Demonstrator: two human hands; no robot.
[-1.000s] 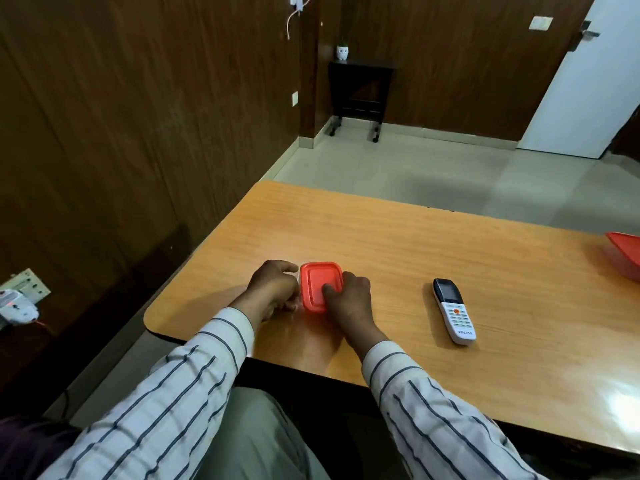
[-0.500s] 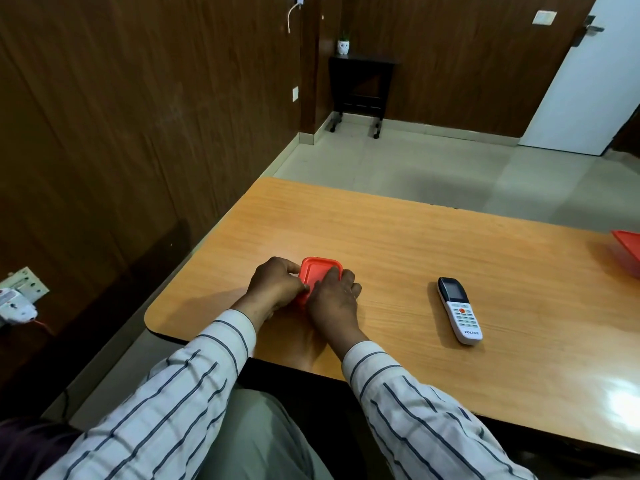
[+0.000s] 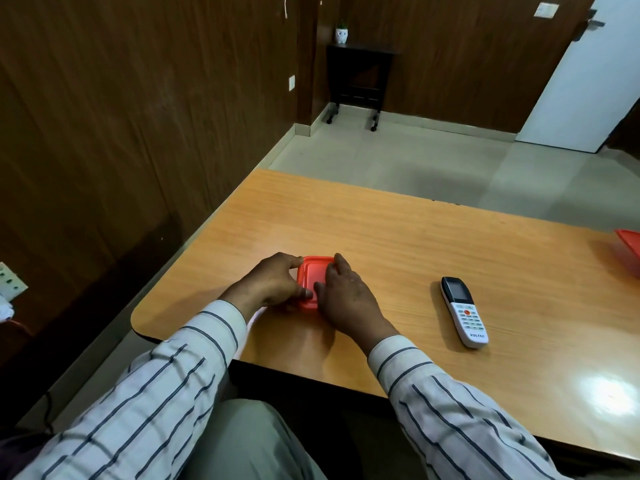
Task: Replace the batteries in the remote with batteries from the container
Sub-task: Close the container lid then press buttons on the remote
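A small container with a red lid (image 3: 312, 276) stands on the wooden table (image 3: 398, 244) near its front left corner. My left hand (image 3: 272, 281) grips the container's left side, thumb at the near edge. My right hand (image 3: 346, 294) lies over the lid's right side, fingers curled round its far and right edges. The lid looks closed; what is inside is hidden. A white remote (image 3: 463, 311) with a dark screen lies face up to the right, a hand's width from my right hand.
Another red container (image 3: 630, 244) sits at the table's far right edge, cut off by the frame. A wood-panelled wall runs along the left. Beyond the table are tiled floor, a dark side table (image 3: 360, 74) and a white door (image 3: 588, 74).
My right hand has slid further over the lid, from its near edge to its right side and far rim. My left hand stays on the container's left side. The remote has not moved.
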